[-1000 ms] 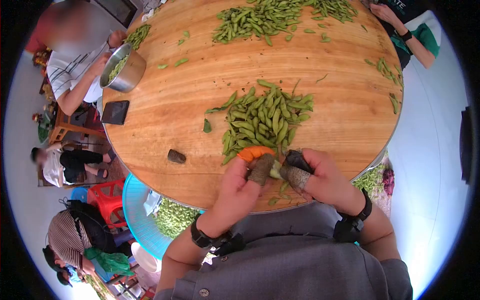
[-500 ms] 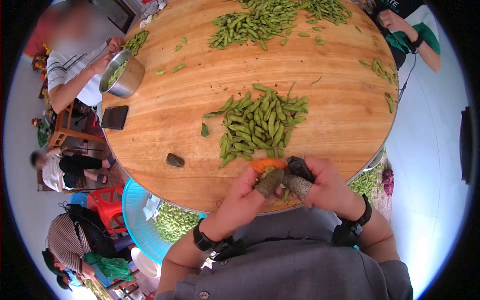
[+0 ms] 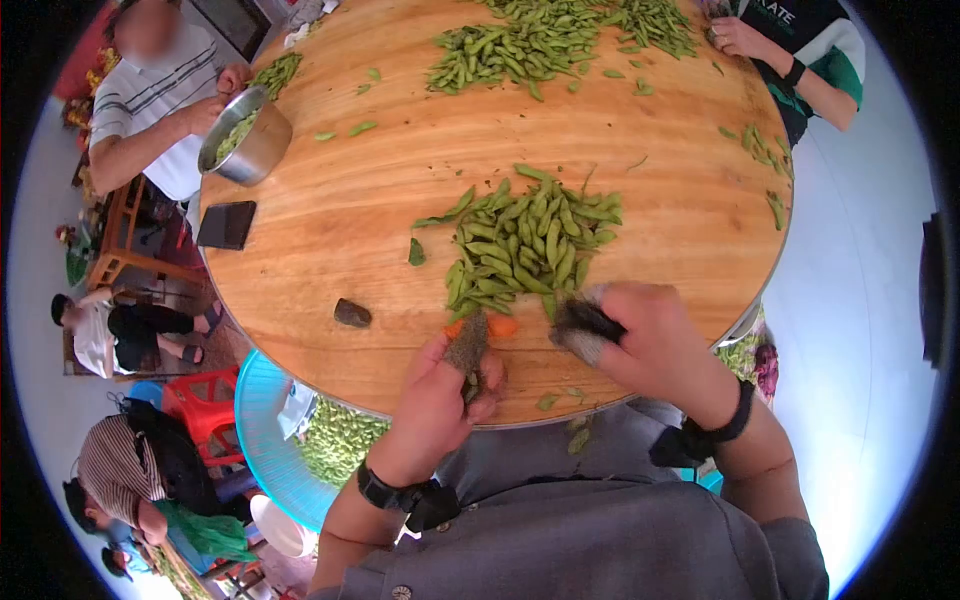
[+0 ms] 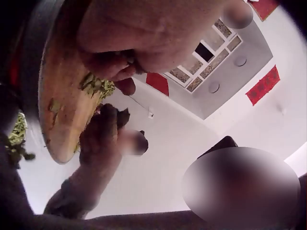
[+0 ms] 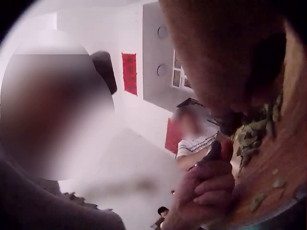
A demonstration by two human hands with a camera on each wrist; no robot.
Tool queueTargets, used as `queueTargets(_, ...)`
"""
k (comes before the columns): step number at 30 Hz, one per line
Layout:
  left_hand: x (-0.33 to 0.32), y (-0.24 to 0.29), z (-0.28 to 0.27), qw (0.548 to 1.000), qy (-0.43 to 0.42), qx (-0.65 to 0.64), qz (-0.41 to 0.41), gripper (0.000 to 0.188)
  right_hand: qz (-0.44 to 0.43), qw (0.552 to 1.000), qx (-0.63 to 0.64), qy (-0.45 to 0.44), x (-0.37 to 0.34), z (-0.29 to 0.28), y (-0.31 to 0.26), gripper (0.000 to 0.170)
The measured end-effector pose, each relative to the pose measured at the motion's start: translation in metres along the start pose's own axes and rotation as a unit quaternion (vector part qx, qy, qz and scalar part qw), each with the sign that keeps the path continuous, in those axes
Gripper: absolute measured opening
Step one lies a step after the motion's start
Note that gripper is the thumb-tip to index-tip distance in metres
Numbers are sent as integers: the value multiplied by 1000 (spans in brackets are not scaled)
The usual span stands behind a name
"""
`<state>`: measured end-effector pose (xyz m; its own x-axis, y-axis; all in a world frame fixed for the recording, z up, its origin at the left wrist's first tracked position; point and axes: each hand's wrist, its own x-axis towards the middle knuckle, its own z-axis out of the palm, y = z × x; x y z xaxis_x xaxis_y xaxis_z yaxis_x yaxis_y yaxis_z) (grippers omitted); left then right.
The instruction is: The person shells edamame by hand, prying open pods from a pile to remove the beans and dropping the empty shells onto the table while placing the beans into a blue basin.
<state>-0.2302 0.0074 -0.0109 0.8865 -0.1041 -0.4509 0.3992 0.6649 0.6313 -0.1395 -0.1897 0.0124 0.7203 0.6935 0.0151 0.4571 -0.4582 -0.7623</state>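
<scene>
My left hand [image 3: 440, 385], with a grey-brown sleeve on the thumb and an orange one on a finger, is curled over the table's near edge. A small green pod piece [image 3: 471, 387] shows between its thumb and fingers, mostly hidden. My right hand [image 3: 650, 335], with a black sleeve on a finger and a grey one on the thumb, is blurred by motion. Its fingertips are at the near edge of a pile of green soybean pods [image 3: 530, 240]. A pod [image 3: 578, 437] shows against the grey clothing, just past the table edge.
A dark finger sleeve [image 3: 352, 313] and a phone [image 3: 226, 225] lie on the round wooden table [image 3: 340, 210]. A person at left holds a steel pot [image 3: 262, 140]. More pods [image 3: 520, 50] lie farther back. Below left stands a blue basket [image 3: 262, 440] with beans.
My hands were together over a pod and have separated. The left hand has moved left and toward me; the right has moved up to the pile. A pod now shows below the table edge.
</scene>
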Motion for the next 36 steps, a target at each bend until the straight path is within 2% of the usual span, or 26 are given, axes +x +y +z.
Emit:
queueTargets(2,-1,3,2,1000,9,-9,6,24,-103,976,-108,161,21,17,5,22)
queueTargets(3,-2,5,3,1000,19,-16,8,24,-106,975,-108,161,26,24,5,22)
queueTargets(5,-5,10,6,999,32,-4,10,24,-56,969,-209,122,32,34,2,24)
queueTargets(9,-7,9,5,997,40,49,36,25,-51,968,-188,160,32,38,1,24)
queueTargets(11,-1,4,5,995,46,89,32,25,-10,990,-4,144,28,27,-3,23)
queueTargets(12,2,2,6,990,48,133,25,26,-10,990,-5,142,25,23,-6,23)
queueTargets(13,4,1,9,990,48,132,25,26,46,984,145,96,22,18,-8,20)
queueTargets(14,7,0,12,994,22,107,12,25,101,950,292,49,20,14,-9,18)
queueTargets(15,9,0,15,997,-4,83,-2,24,103,950,291,50,17,10,-8,18)
queueTargets(17,13,0,17,999,-25,39,-29,23,203,891,406,6,14,4,-5,16)
queueTargets(19,16,2,20,997,-45,-5,-56,23,194,894,403,10,10,5,-1,16)
queueTargets(21,15,5,25,988,-78,-28,-130,23,186,897,401,13,6,5,2,17)
queueTargets(24,17,-2,15,983,-111,-58,-136,24,169,918,359,-4,2,7,7,19)
queueTargets(25,17,-3,13,983,-111,-55,-136,24,86,955,278,60,0,13,9,20)
queueTargets(26,17,-4,12,993,-79,13,-86,26,2,974,191,123,-2,17,9,21)
queueTargets(27,17,-4,12,995,-47,81,-35,28,2,973,193,124,-5,15,7,21)
queueTargets(28,16,-4,15,995,-46,82,-34,28,13,983,161,83,-9,10,3,23)
queueTargets(29,15,-4,19,988,-35,145,29,31,25,990,129,42,-13,6,0,26)
queueTargets(30,14,-5,21,974,-23,208,91,34,24,990,132,42,-14,6,-2,26)
queueTargets(31,14,-7,21,973,-22,210,90,34,28,986,163,32,-15,8,-4,29)
queueTargets(32,14,-10,19,960,-25,245,130,35,32,980,195,22,-15,9,-5,31)
queueTargets(33,14,-12,17,944,-29,281,168,36,32,980,197,24,-15,9,-3,31)
queueTargets(34,16,-14,16,944,-30,283,167,36,16,984,177,24,-14,9,-1,30)
queueTargets(36,18,-15,13,874,-27,406,264,34,1,987,158,26,-14,8,2,29)
